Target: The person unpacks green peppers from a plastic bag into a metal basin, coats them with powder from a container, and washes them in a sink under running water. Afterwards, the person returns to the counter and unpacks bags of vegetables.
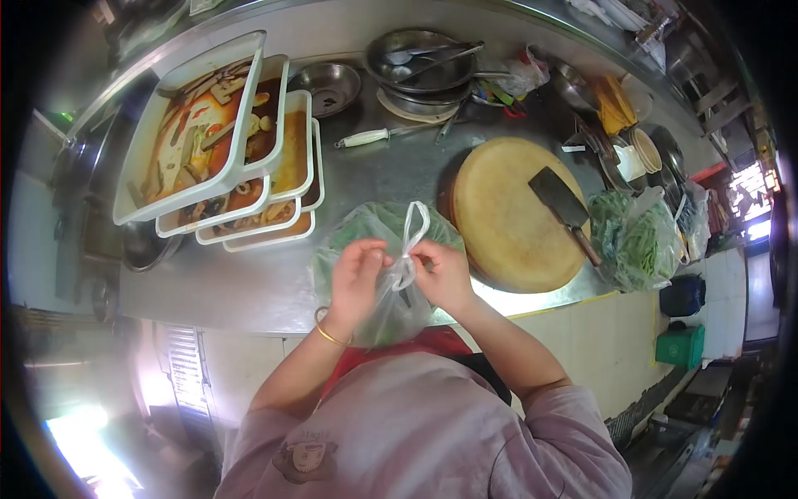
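A clear plastic bag with green leafy vegetables inside stands at the counter's front edge, close to my body. Its top is gathered into a knot with a white loop standing up. On the knot's right side, my right hand pinches the plastic between thumb and fingers. My left hand is at the knot's left side with its fingers curled together; what lies between its fingertips is too small to make out. A bracelet circles the left wrist.
White trays of food are stacked at the left. Right of the bag lies a round chopping board with a cleaver on it. Beyond are a knife, metal bowls and another bag of greens.
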### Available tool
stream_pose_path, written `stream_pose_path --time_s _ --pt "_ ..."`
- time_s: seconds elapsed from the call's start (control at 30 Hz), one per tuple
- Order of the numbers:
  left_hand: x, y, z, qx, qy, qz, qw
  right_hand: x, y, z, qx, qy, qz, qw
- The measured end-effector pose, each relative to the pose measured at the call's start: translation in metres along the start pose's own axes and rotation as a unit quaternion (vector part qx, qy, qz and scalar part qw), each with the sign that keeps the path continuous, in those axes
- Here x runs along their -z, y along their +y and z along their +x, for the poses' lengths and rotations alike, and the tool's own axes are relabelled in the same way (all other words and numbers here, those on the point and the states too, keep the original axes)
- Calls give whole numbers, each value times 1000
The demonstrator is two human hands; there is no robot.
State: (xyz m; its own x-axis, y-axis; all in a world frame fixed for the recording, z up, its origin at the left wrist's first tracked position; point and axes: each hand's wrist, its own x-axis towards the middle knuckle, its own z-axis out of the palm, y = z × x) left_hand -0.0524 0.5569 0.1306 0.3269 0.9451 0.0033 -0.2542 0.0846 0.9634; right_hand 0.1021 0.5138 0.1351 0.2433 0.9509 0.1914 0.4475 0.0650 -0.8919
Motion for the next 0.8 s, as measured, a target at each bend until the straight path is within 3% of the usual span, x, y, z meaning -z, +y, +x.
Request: stream_pose_path --time_s 0.07,0.17,0.37,0.5,0.57,0.7,0.8 --pt "5 -9 4 -45 3 163 986 2 -4 0 60 6 -51 997" --pt "3 -2 1 -117 -31 256 959 3 -12 -1 97 21 -77 992" --pt "0 -3 6 -220 -29 348 911 7 -8 -2 111 10 -89 990" --pt "-3 1 12 -175 -39 300 937 12 -9 -3 165 39 -143 975" --pt "-6 -6 14 -123 -22 225 966 10 -6 -7 121 36 -57 990" --pt "-8 -12 13 -133 -28 240 961 9 10 -16 27 -50 161 985" --pt "-2 -27 12 -132 -28 234 963 22 -6 -21 -190 -133 343 910"
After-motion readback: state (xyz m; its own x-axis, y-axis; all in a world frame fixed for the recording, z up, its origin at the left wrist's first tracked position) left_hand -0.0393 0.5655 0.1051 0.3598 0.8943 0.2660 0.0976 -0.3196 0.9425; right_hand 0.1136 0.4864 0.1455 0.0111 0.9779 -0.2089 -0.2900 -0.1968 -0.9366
